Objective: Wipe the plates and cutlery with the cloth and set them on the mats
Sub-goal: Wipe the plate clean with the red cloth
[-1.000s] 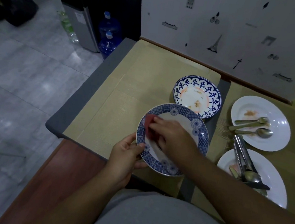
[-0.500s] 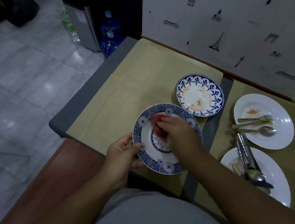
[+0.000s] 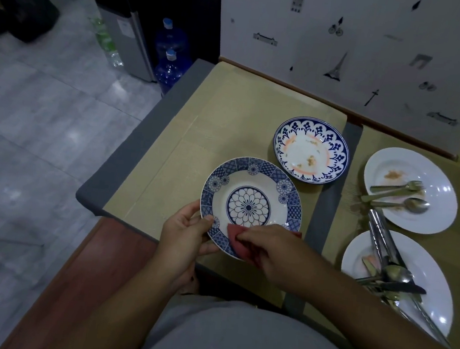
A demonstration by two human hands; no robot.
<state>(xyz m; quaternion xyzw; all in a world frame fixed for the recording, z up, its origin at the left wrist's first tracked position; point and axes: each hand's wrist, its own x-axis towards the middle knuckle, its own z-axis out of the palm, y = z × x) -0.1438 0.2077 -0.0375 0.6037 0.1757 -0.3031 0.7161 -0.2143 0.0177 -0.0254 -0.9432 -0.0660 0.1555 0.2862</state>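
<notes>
My left hand grips the near left rim of a blue-patterned plate, held just above the left tan mat. Its flower centre looks clean. My right hand presses a red cloth on the plate's near rim. Behind it a second blue-rimmed plate with food stains lies on the same mat. On the right mat, a white plate carries a fork and spoon. A nearer white plate bears piled cutlery, including a knife.
The wall with small drawings rises right behind the table. A grey table edge borders the left mat. Blue water bottles and a dispenser stand on the tiled floor at the far left. A wooden bench runs under me.
My right hand slid the red cloth from the plate's far left rim across the centre down to its near rim, uncovering the flower pattern. My left hand keeps its hold.
</notes>
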